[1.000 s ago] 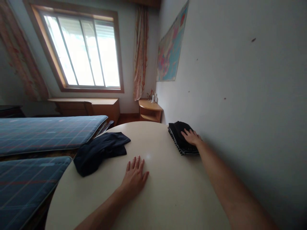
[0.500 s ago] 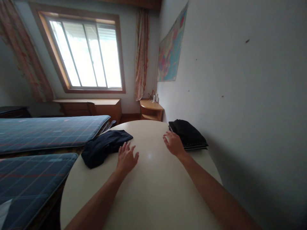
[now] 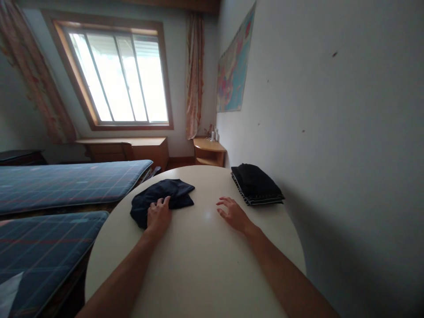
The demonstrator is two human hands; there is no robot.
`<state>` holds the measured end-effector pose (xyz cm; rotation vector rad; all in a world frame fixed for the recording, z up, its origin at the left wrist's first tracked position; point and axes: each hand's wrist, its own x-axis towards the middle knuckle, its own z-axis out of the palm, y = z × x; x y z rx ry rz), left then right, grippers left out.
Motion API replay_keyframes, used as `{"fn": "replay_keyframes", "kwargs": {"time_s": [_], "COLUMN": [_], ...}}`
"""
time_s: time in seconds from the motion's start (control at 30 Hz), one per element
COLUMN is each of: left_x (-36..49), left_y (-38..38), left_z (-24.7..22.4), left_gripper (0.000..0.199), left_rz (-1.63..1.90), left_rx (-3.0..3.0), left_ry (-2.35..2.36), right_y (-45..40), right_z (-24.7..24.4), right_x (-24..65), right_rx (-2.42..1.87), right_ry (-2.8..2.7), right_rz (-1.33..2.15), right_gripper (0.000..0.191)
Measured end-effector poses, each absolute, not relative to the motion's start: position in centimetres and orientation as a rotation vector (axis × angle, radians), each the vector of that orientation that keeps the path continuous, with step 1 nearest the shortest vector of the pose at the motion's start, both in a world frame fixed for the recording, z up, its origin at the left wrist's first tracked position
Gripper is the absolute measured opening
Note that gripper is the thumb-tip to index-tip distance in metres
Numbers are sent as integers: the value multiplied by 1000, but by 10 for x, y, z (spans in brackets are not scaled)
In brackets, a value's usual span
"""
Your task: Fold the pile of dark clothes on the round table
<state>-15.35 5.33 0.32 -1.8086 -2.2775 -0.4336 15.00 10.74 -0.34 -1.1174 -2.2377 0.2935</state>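
A crumpled navy cloth garment (image 3: 165, 189) lies on the left part of a round cream table (image 3: 212, 265). My left hand (image 3: 159, 214) is closed on its near edge, the fingers bent over the fabric. Over the middle of the table, my right hand (image 3: 233, 215) is open, fingers apart and slightly curved, holding nothing. Beyond it to the right sits a neat stack of folded black clothing (image 3: 256, 183) with pale stitching along its edges, apart from my hand.
Two beds with blue plaid mattresses (image 3: 66, 183) stand left of the table. A white wall (image 3: 347, 176) runs along the right side. Behind are a wooden desk (image 3: 149, 143), a corner shelf (image 3: 208, 145) and a window (image 3: 122, 79).
My left hand has moved left onto the navy garment, which has shifted to the right and further onto the table. My right hand has drawn away from the black stack toward the table's middle.
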Motion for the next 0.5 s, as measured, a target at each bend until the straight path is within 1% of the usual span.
{"fn": "replay_keyframes", "kwargs": {"time_s": [0.03, 0.07, 0.17, 0.2, 0.23, 0.3, 0.37, 0.5], "left_x": [-144, -133, -105, -99, -94, -89, -92, -107], "left_y": [51, 48, 37, 33, 30, 25, 24, 28], "left_z": [5, 6, 9, 10, 11, 13, 14, 14], "left_gripper": [54, 55, 56, 57, 60, 69, 80, 90], "left_rz": [-465, -507, -638, -671, -691, -694, -676, -725], "left_rx": [-1900, -1993, -2258, -2363, -2479, -2709, -2841, -2734], "left_ry": [-2220, -2156, -1965, -1888, -1802, -1616, -1486, -1529], "right_y": [106, 104, 96, 94, 93, 91, 91, 92], "right_z": [-2, -2, -2, -3, -3, -5, -5, 0], "right_x": [150, 150, 146, 144, 142, 139, 138, 139], "right_rx": [-1073, -1025, -930, -927, -937, -979, -1025, -1076], "right_ry": [-2265, -2303, -2431, -2462, -2486, -2501, -2491, -2448], "right_rz": [295, 297, 307, 311, 314, 310, 293, 234], "right_gripper": [30, 39, 79, 87, 91, 85, 71, 43]}}
